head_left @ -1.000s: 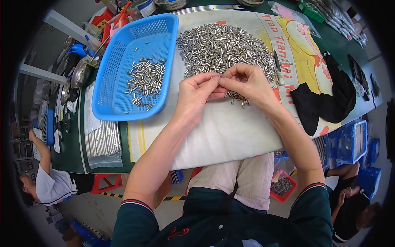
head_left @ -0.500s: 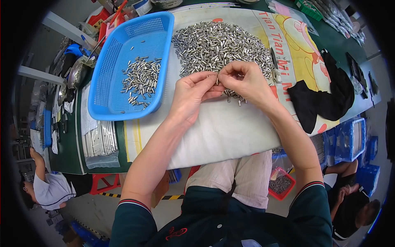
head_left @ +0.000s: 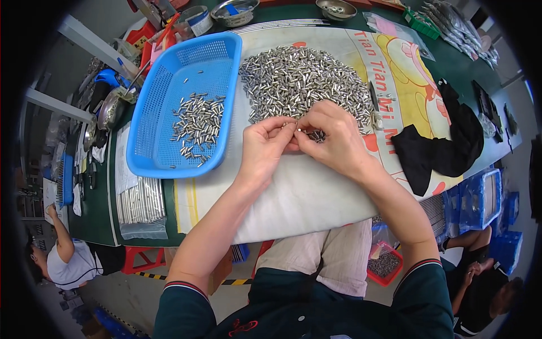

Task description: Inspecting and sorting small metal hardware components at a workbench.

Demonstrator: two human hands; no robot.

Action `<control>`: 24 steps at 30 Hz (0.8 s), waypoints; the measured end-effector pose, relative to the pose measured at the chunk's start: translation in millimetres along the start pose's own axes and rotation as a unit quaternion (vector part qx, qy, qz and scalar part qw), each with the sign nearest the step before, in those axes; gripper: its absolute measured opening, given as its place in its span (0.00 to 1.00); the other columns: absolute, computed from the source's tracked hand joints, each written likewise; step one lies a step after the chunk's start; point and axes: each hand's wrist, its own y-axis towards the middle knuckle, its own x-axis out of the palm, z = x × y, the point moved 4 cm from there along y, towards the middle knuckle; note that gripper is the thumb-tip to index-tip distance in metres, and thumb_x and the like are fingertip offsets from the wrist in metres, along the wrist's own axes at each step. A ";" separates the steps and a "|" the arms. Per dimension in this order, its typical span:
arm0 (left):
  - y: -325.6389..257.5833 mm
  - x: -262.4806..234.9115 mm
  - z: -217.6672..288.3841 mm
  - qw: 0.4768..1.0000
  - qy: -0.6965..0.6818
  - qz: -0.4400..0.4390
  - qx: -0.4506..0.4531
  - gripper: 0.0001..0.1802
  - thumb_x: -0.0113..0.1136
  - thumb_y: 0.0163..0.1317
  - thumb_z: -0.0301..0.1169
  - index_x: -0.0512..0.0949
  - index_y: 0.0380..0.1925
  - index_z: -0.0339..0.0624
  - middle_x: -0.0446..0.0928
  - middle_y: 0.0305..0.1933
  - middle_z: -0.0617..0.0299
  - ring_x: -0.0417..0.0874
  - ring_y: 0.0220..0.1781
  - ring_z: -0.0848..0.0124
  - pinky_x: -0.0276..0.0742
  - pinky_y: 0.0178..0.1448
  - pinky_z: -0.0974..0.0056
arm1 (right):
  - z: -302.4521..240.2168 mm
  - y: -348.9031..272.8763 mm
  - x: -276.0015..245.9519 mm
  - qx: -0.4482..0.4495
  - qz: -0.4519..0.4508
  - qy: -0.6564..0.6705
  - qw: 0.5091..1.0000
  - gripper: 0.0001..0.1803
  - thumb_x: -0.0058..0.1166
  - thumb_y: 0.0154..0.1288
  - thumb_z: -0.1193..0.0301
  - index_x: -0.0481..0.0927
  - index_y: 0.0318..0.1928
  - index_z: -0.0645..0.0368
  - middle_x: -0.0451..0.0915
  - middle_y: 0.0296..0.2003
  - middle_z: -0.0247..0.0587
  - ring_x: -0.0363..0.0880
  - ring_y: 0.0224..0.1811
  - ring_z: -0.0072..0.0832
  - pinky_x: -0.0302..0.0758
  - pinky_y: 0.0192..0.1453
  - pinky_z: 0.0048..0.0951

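My left hand (head_left: pixel 264 147) and my right hand (head_left: pixel 334 134) meet at the near edge of a heap of small silvery metal pins (head_left: pixel 307 76). Thumbs and fingertips of both are pinched together around one small metal pin (head_left: pixel 298 130), of which only a bright bit shows between them. A few loose pins lie under my right hand, partly hidden by it. To the left of the heap stands a blue perforated plastic basket (head_left: pixel 164 107) with a smaller pile of the same pins inside.
A pale printed cloth (head_left: pixel 282 198) covers the table. Black fabric (head_left: pixel 418 152) lies at right, bagged metal rods (head_left: pixel 141 203) at left. Metal bowls (head_left: pixel 236 14) stand at the back. Below the table is a red bin (head_left: pixel 385 264) of small parts. Two other people sit at either side.
The whole scene sits slightly lower in the picture. My hands stay pinched together, with the right one rolled a little over the pin, which shows at a different angle.
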 end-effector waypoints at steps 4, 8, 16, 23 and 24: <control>-1.1 2.9 4.9 0.998 0.065 0.007 0.019 0.08 0.52 0.60 0.23 0.75 0.38 0.29 0.79 0.30 0.56 0.80 0.29 0.74 0.80 0.35 0.72 | 4.1 -3.8 3.1 0.032 0.006 0.021 0.999 0.06 0.59 0.42 0.73 0.77 0.22 0.61 0.74 0.21 0.38 0.74 0.27 0.35 0.72 0.29 0.34; 3.1 2.3 -2.0 0.999 0.024 -0.009 0.029 0.09 0.52 0.60 0.23 0.75 0.38 0.29 0.79 0.31 0.56 0.81 0.30 0.73 0.80 0.35 0.71 | 0.6 -3.5 4.1 0.016 0.029 0.031 0.999 0.04 0.57 0.40 0.75 0.76 0.21 0.61 0.74 0.20 0.38 0.73 0.25 0.35 0.71 0.27 0.34; 2.6 1.8 2.5 0.999 0.050 0.001 0.002 0.08 0.51 0.60 0.22 0.75 0.38 0.29 0.79 0.31 0.56 0.81 0.30 0.73 0.79 0.35 0.72 | 4.3 -4.8 4.4 0.043 0.069 0.058 0.995 0.04 0.56 0.39 0.76 0.76 0.21 0.61 0.74 0.19 0.39 0.73 0.24 0.36 0.71 0.27 0.34; -0.5 4.0 6.2 0.996 0.088 0.002 0.032 0.08 0.51 0.60 0.22 0.75 0.38 0.29 0.79 0.32 0.55 0.80 0.28 0.73 0.79 0.34 0.72 | -2.1 -4.6 2.3 -0.005 0.066 0.021 0.998 0.05 0.58 0.43 0.77 0.77 0.25 0.62 0.75 0.21 0.39 0.75 0.24 0.32 0.71 0.26 0.31; -0.7 4.7 7.0 0.996 0.088 0.002 0.032 0.08 0.51 0.60 0.22 0.75 0.38 0.29 0.79 0.32 0.55 0.80 0.28 0.73 0.79 0.34 0.72 | -3.8 -4.3 1.3 -0.029 0.063 -0.002 0.998 0.05 0.58 0.44 0.79 0.77 0.26 0.64 0.75 0.21 0.39 0.75 0.22 0.28 0.72 0.25 0.26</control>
